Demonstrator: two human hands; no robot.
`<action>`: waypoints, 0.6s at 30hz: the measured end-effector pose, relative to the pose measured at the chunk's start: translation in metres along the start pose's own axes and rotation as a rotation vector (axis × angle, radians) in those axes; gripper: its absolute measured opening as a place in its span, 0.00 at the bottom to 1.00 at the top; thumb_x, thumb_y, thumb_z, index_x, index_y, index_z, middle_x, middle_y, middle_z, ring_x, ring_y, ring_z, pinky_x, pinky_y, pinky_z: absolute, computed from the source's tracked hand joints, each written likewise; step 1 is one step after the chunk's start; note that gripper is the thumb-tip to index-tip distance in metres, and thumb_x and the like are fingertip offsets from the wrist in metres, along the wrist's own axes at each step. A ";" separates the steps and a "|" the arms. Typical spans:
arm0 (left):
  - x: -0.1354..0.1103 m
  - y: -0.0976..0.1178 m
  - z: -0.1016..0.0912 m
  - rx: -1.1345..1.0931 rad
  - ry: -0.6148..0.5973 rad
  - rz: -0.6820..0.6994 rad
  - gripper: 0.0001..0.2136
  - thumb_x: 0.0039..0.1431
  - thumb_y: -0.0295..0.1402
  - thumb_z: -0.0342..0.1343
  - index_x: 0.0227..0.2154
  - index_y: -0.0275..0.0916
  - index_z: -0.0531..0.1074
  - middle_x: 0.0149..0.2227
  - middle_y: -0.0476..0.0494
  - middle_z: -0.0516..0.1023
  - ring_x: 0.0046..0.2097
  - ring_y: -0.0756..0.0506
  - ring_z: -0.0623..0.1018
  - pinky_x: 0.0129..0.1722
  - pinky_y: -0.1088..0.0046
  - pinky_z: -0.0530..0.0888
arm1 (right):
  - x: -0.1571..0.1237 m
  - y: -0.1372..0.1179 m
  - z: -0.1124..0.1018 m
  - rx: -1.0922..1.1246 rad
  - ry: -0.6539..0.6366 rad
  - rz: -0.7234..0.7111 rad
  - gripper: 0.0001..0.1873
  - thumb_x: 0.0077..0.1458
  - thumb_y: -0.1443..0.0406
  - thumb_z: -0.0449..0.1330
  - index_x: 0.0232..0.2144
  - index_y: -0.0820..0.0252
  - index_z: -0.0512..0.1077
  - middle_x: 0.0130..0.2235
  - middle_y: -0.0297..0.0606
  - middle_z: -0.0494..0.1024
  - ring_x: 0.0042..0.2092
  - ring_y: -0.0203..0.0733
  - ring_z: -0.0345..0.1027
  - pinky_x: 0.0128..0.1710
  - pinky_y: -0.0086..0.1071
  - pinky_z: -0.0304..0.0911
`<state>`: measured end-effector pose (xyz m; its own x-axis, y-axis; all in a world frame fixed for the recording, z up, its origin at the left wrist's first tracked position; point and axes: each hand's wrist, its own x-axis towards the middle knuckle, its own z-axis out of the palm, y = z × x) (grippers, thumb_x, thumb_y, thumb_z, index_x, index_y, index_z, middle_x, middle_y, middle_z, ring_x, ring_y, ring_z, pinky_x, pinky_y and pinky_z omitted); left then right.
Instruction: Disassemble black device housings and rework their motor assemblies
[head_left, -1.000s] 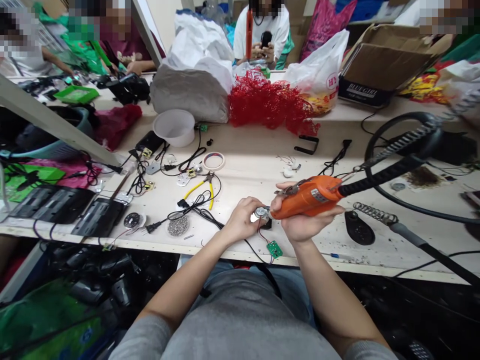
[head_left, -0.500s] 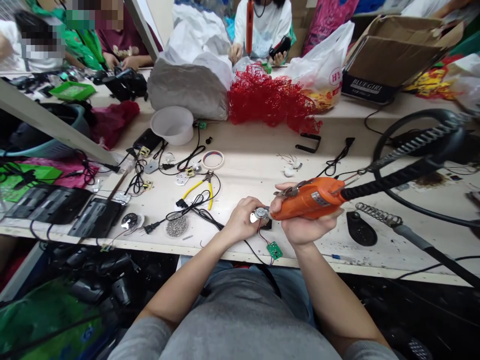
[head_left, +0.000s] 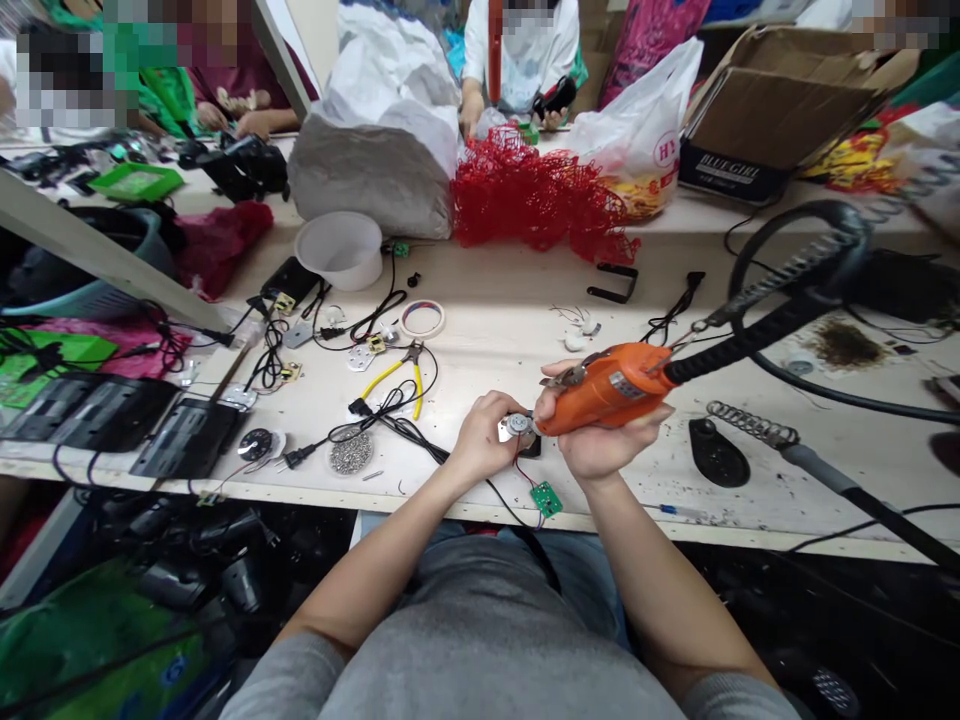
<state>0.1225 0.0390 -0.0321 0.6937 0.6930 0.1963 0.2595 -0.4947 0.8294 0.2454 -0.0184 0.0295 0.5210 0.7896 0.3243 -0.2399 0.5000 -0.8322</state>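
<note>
My right hand (head_left: 600, 450) is wrapped round an orange electric screwdriver (head_left: 611, 388), its front end pointing left with a black cable sleeve running off to the upper right. Right at its tip, my left hand (head_left: 484, 437) grips a small round metal motor (head_left: 517, 425) with a silvery plate; a black part lies beneath it, partly hidden. Thin wires lead from the motor to a green circuit board (head_left: 546, 499) near the bench's front edge. Left of my hand lie yellow-handled cutters (head_left: 390, 378), a black power cord (head_left: 397, 405) and a dish of small screws (head_left: 351, 453).
A soldering iron holder (head_left: 750, 425) with a spring and black base (head_left: 718, 455) stands right. White bowl (head_left: 341, 250), tape roll (head_left: 422, 319) and black housings (head_left: 187, 435) lie left. Red netting (head_left: 532, 195) and a cardboard box (head_left: 780, 120) sit behind. Co-workers sit across the bench.
The screwdriver's rear end and cable have shifted slightly left and down, and the whole view has moved a little. Both hands keep their hold.
</note>
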 end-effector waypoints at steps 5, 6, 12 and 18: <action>0.000 0.000 0.000 0.008 -0.001 0.009 0.09 0.50 0.29 0.66 0.33 0.41 0.73 0.38 0.46 0.77 0.43 0.43 0.75 0.44 0.65 0.72 | -0.003 0.005 -0.005 0.026 -0.061 0.002 0.36 0.49 0.32 0.53 0.35 0.56 0.75 0.30 0.38 0.74 0.22 0.38 0.64 0.17 0.33 0.59; 0.000 0.000 0.000 0.010 -0.003 0.008 0.09 0.50 0.29 0.66 0.33 0.41 0.73 0.38 0.46 0.77 0.43 0.43 0.75 0.44 0.65 0.72 | -0.003 0.005 -0.005 0.018 -0.061 0.006 0.37 0.49 0.31 0.52 0.35 0.56 0.75 0.30 0.37 0.74 0.21 0.38 0.64 0.17 0.33 0.59; 0.000 0.003 0.007 0.052 0.053 -0.023 0.10 0.49 0.32 0.67 0.33 0.41 0.73 0.37 0.47 0.76 0.43 0.43 0.76 0.43 0.65 0.72 | 0.000 -0.003 0.008 -0.031 0.019 -0.018 0.41 0.44 0.27 0.50 0.31 0.54 0.75 0.25 0.34 0.72 0.17 0.37 0.60 0.13 0.31 0.52; 0.001 0.005 0.011 0.010 0.121 -0.055 0.10 0.49 0.34 0.68 0.31 0.42 0.73 0.35 0.48 0.75 0.40 0.44 0.76 0.41 0.66 0.72 | 0.000 -0.014 0.010 -0.056 -0.003 -0.021 0.40 0.48 0.28 0.47 0.32 0.56 0.74 0.21 0.33 0.70 0.16 0.37 0.58 0.15 0.34 0.56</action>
<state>0.1316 0.0315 -0.0333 0.5919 0.7774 0.2128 0.3018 -0.4586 0.8358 0.2407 -0.0221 0.0451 0.5229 0.7804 0.3429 -0.1826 0.4955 -0.8492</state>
